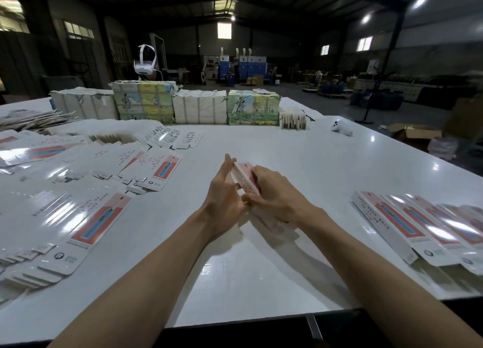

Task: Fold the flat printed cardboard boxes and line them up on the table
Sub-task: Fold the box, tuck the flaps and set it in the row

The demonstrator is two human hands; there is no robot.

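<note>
A printed cardboard box, white and pink with small dots of text, is held up above the middle of the white table. My right hand grips it from the right, fingers curled over its side and lower end. My left hand lies against its left face with straight fingers. Its lower part is hidden behind my hands. Flat unfolded boxes lie spread in overlapping piles on the left. A row of folded boxes lies side by side at the right edge.
Wrapped bundles of printed stock stand along the far side of the table, with a white headset behind them. A small white controller lies at the far right. An open carton sits on the floor beyond the table.
</note>
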